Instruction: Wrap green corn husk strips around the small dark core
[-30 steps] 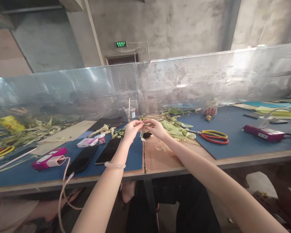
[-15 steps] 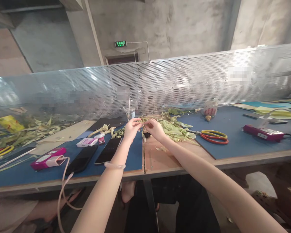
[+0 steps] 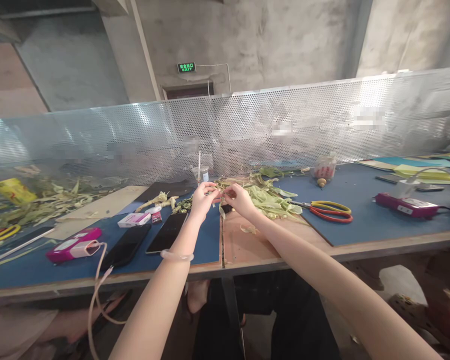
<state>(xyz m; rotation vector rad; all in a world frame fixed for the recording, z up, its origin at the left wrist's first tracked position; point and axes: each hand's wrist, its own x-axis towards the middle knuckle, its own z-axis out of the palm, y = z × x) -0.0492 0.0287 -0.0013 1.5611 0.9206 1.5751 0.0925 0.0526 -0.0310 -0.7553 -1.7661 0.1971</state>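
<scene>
My left hand [image 3: 204, 200] and my right hand [image 3: 240, 199] meet over the middle of the table, fingertips close together. Both are closed in a pinch, and what lies between the fingers is too small to make out. Pale green leaves [image 3: 272, 200] are heaped just right of and behind my right hand. To the left of my left hand lie a cluster of small dark green pieces [image 3: 183, 205] and a pale root-like piece [image 3: 159, 201]. A clear cup with a straw [image 3: 201, 175] stands behind my hands.
Red and yellow scissors [image 3: 330, 211] lie right of the leaves. Left are two dark phones [image 3: 167, 233], a small box [image 3: 134, 219] and a magenta power strip [image 3: 74, 245] with a cable. A jar [image 3: 325, 167] and another magenta strip [image 3: 407, 206] are right; a perforated metal screen [image 3: 247, 130] runs behind.
My hands stay in nearly the same place. The fingers of both have shifted only slightly, still pinched close together.
</scene>
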